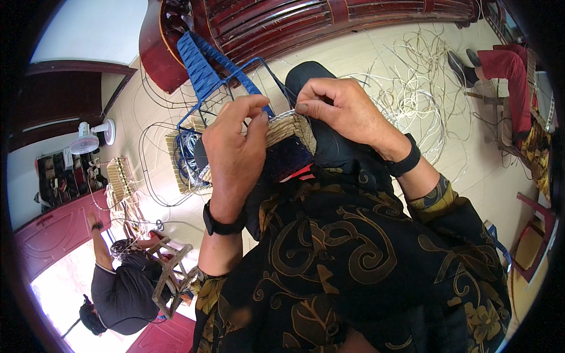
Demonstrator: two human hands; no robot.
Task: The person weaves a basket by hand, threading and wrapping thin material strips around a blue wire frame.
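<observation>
The small woven panel of pale, matt cane strips (pixel 289 128) shows a ribbed, rough texture. The blue woven-strap seat on a thin dark metal frame (pixel 203 65) looks smooth and slightly glossy. The dark red wooden bench (pixel 306 17) carries a polished, glossy finish. The loose pale plastic-like strands (pixel 412 88) lie on a glossy cream tiled floor (pixel 471 170).

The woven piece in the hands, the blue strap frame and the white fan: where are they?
woven piece (pixel 292 130), head view, on its tan woven top edge.
blue strap frame (pixel 197 65), head view, on the wide blue woven band.
white fan (pixel 88 141), head view, on its round head.
</observation>
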